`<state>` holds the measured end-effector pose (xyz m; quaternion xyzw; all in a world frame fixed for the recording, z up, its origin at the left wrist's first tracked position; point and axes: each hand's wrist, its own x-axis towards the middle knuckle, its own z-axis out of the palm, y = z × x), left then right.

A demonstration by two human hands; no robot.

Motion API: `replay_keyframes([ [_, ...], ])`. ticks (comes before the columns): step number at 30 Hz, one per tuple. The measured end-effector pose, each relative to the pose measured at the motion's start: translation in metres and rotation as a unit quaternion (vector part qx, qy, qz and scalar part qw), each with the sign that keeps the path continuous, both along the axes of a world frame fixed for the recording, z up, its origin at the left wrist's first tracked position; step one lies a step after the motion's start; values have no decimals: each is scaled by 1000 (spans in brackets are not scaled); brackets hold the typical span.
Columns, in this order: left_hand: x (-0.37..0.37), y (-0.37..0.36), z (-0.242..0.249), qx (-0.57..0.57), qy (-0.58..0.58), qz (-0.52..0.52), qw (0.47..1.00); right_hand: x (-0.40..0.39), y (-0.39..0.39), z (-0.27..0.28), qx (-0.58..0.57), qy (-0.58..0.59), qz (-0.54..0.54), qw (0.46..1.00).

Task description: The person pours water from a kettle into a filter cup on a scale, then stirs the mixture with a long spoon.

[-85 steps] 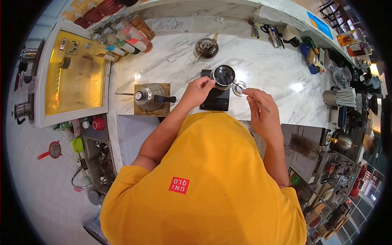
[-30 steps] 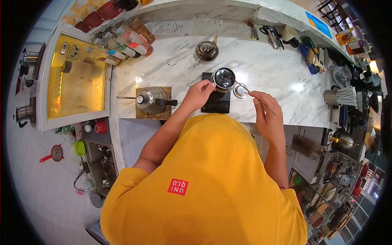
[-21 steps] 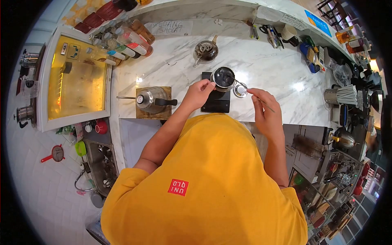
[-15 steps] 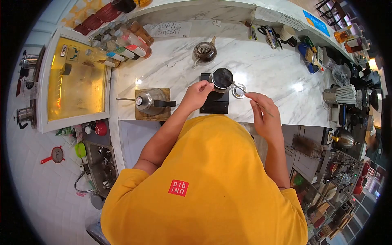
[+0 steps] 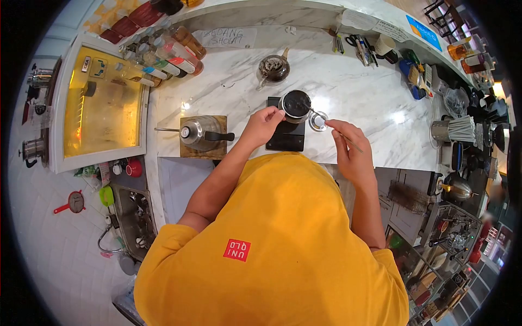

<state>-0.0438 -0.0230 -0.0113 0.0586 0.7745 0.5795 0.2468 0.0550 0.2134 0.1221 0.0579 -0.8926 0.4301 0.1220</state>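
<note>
Cup: we see a round metal cup (image 5: 296, 104) with dark contents standing on the far end of a flat black scale (image 5: 287, 133), on a white marble counter (image 5: 370, 98).
Shirt: nearest to us, a yellow shirt (image 5: 272, 244) fills the lower middle of the view, seen from above.
Left hand: our left hand (image 5: 263, 124) rests over the scale's left edge, thumb and forefinger closed in a narrow pinch on the cup's left rim.
Right hand: our right hand (image 5: 350, 149) is closed around a thin stick (image 5: 331, 126), held like a pen; its far tip reaches toward the cup's right rim, though we cannot tell whether it touches.
Small dish: a small round clear dish (image 5: 318, 120) sits just right of the cup, beneath the stick.
Kettle: left of the scale, a metal kettle (image 5: 197, 132) with a long thin spout and black handle sits on a wooden board (image 5: 187, 152).
Sink: lower left, below the counter, a steel sink (image 5: 133, 217).
Glass pot: beyond the cup, well apart from it, a small glass pot (image 5: 273, 67) with dark contents.
Bottles: far left, a row of capped bottles (image 5: 163, 51) lies beside a lit yellow cabinet (image 5: 100, 103).
Far right: scissors and pens (image 5: 359, 46), small containers, and a bundle of white straws in a metal cup (image 5: 454, 129).
</note>
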Motion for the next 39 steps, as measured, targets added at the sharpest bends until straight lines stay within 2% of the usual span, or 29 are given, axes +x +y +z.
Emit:
replay_keyframes([
  [2,2,1,-4,24,21,24,999,2,7,2,2,-13,-19,1000],
  [5,3,4,-1,40,27,42,998,5,13,4,32,-5,4,999],
  [9,5,5,-4,59,23,54,997,-4,8,4,16,11,44,999],
  [12,4,3,-5,50,-17,48,997,-9,12,6,18,-6,31,999],
  [17,8,6,0,42,5,96,994,-7,21,14,19,-38,52,998],
  [20,10,8,12,25,-4,95,995,-17,19,5,14,28,91,995],
  [23,10,8,12,9,-6,98,995,-23,26,10,3,-4,71,997],
  [30,16,15,9,33,17,149,988,-25,37,8,22,2,117,993],
  [39,14,15,20,24,-15,152,988,-30,54,10,11,-26,125,992],
])
